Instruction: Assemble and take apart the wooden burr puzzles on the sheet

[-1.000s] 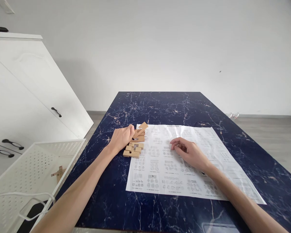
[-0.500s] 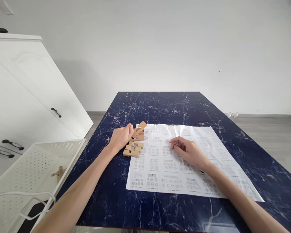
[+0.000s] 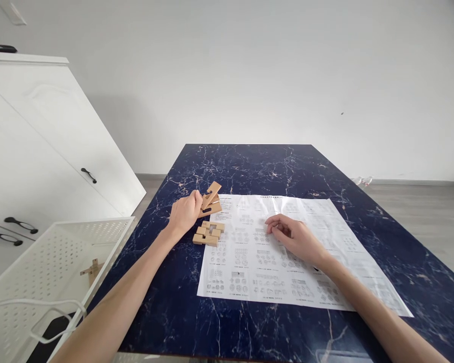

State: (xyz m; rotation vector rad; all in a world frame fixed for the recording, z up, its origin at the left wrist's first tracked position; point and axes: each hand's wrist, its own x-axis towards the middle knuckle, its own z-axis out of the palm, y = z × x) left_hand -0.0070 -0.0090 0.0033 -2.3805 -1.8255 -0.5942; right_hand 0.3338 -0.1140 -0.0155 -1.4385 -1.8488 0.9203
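My left hand [image 3: 184,214] is closed on flat, slotted wooden puzzle pieces [image 3: 213,190], fanned out past the thumb and raised over the sheet's upper left corner. Just below it lie several notched wooden puzzle blocks [image 3: 208,234], side by side, partly on the paper's left edge. A large white instruction sheet [image 3: 249,287] with rows of small printed diagrams covers the middle of the table. My right hand [image 3: 291,234] rests on this sheet, its fingers loosely bent and somewhat apart, with nothing visible in them.
The dark blue marbled table [image 3: 245,166] reaches towards a pale wall. At the left stands a white perforated basket [image 3: 30,267] with a wooden piece [image 3: 94,272] inside and a white cable [image 3: 34,302] across it. A white cabinet [image 3: 53,131] is behind the basket.
My left hand has moved slightly left and up with the slotted wooden pieces, away from the notched blocks. My right hand has stayed on the sheet.
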